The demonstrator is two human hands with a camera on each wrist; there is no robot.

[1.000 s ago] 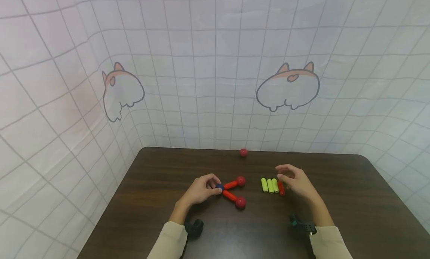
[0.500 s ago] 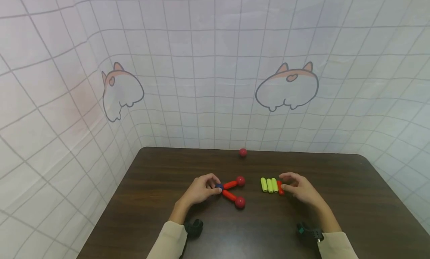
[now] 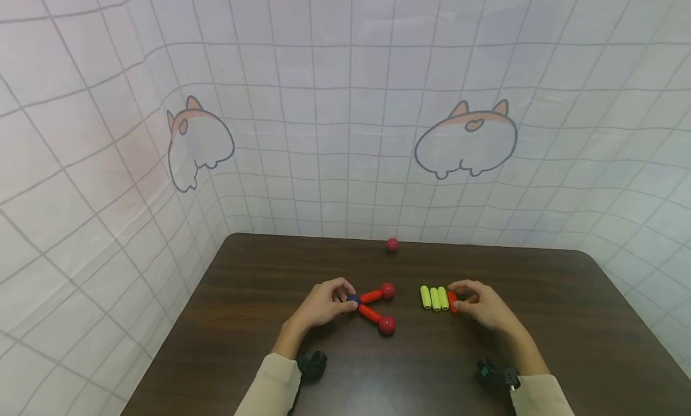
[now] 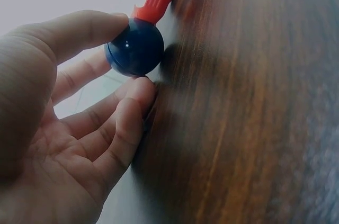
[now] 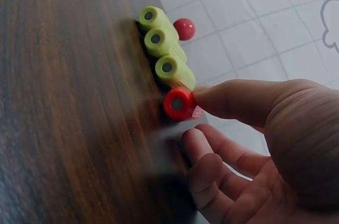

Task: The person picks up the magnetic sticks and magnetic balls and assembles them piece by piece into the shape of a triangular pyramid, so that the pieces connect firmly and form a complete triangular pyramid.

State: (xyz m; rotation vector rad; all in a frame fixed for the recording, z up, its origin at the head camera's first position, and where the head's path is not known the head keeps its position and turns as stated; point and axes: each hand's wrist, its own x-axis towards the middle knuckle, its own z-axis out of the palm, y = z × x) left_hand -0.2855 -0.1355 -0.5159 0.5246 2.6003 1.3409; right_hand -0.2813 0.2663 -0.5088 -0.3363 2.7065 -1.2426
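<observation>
Blue ball (image 4: 139, 49) sits between left fingers (image 4: 82, 74) (loose red rod (image 5: 180, 104) touching right fingers (image 5: 212, 96))

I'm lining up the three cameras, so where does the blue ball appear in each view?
Head: the blue ball is below the picture's middle, at the left hand's fingertips.
Left wrist: the blue ball is above and left of centre, between thumb and fingers.
Right wrist: it is not in this picture.
Shared landmark: the brown table shows in all three.

A brown table (image 3: 388, 374) carries yellow rods (image 3: 435, 299), red rods (image 3: 369, 313) and balls (image 3: 387, 325).
</observation>
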